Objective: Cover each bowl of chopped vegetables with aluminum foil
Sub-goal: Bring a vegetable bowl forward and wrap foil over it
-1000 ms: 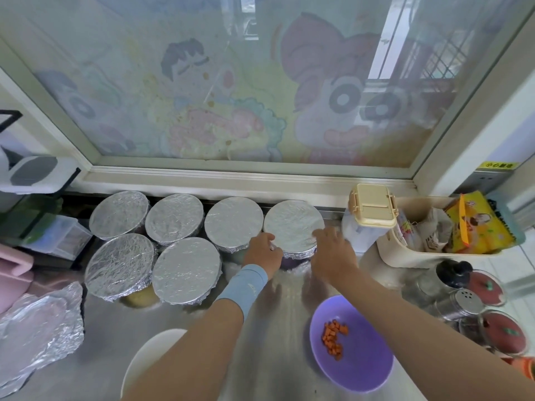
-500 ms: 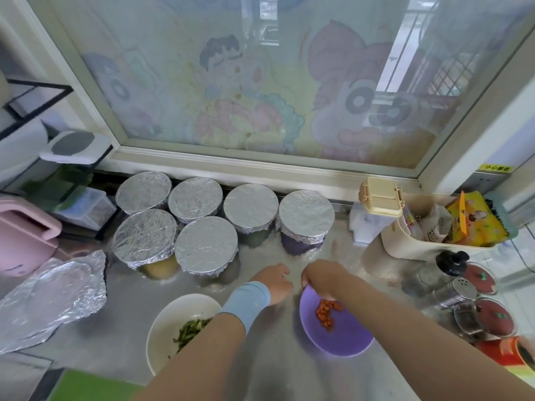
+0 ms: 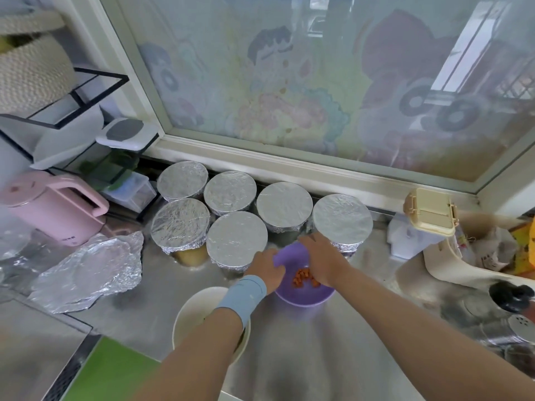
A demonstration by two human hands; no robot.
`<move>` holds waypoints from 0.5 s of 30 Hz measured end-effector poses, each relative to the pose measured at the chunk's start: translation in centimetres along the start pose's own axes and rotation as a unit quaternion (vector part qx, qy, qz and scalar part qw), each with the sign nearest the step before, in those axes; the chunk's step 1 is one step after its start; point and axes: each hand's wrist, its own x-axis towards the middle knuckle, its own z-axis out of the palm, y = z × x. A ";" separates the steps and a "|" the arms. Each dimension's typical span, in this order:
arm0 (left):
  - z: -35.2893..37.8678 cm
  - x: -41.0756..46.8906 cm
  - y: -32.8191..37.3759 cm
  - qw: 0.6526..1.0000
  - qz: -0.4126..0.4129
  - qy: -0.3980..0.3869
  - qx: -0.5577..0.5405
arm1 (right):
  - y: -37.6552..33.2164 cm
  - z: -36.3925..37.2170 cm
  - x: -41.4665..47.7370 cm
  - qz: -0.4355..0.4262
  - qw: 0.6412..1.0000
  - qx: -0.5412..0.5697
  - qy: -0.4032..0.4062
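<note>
A purple bowl (image 3: 301, 298) with orange chopped carrot pieces (image 3: 304, 277) sits uncovered on the steel counter, right in front of several foil-covered bowls (image 3: 236, 237). My left hand (image 3: 267, 269) grips its left rim, and my right hand (image 3: 321, 256) grips its right and far rim. A white bowl (image 3: 192, 309) lies nearer me, mostly hidden under my left forearm. A loose crumpled sheet of aluminum foil (image 3: 89, 267) lies at the left.
A pink kettle (image 3: 52, 209) and a black rack stand at the left. At the right are a beige lidded box (image 3: 428, 209), a cream basket (image 3: 451, 267) of packets, and metal shakers (image 3: 518, 331). A green board (image 3: 110, 371) lies at the near left.
My hands left the rightmost foil-covered bowl and came back to the purple bowl. They took hold of its rim, and the bowl now sits closer to the covered bowls.
</note>
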 end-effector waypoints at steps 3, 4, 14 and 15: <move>-0.6 0.5 0.5 0.998 -0.014 0.033 -0.043 | 0.2 -0.2 0.6 -0.006 1.000 0.024 -0.016; -0.8 0.6 0.5 0.998 -0.017 0.041 -0.049 | 0.2 -0.4 0.8 -0.010 0.999 0.030 -0.019; -5.5 0.1 0.2 0.998 0.017 0.054 -0.004 | -4.9 -2.1 2.7 -0.097 0.994 0.005 0.050; -6.7 -0.1 -0.3 0.998 0.017 0.060 0.007 | -6.5 -2.3 3.3 -0.104 0.993 0.010 0.053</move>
